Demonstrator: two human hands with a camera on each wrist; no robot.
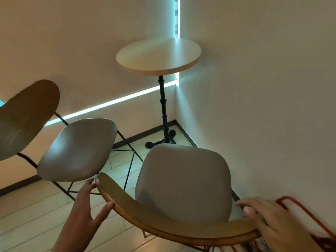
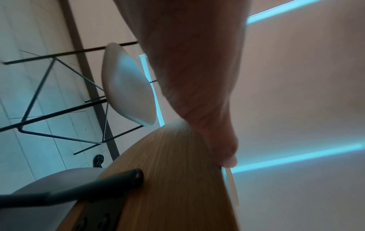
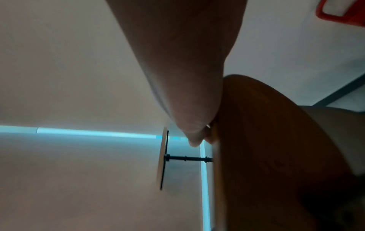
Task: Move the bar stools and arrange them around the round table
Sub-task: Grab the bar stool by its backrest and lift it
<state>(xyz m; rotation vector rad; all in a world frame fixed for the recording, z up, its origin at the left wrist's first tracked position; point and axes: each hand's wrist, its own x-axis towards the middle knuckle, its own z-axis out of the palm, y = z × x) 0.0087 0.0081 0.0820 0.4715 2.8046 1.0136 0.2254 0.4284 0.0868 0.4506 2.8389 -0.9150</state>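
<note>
A round wooden table [image 1: 158, 55] on a black pedestal [image 1: 163, 108] stands in the room's corner. Right in front of me is a bar stool with a grey seat [image 1: 183, 182] and a curved wooden backrest [image 1: 163, 228]. My left hand [image 1: 99, 195] pinches the backrest's left end, thumb on the inside and fingers [image 2: 227, 156] on the outer face of the backrest [image 2: 168, 179]. My right hand [image 1: 254, 211] lies over the right end, with its fingers [image 3: 195, 137] curled over the top edge of the backrest [image 3: 266, 140]. A second stool [image 1: 78, 150] stands to the left, its wooden backrest [image 1: 27, 115] turned away from the table.
Walls close in behind and to the right of the table, with glowing light strips [image 1: 109, 104] in them. The near stool sits close to the right wall. A red frame [image 1: 300, 206] shows by my right hand. The second stool's thin black legs [image 1: 131, 160] spread over the plank floor.
</note>
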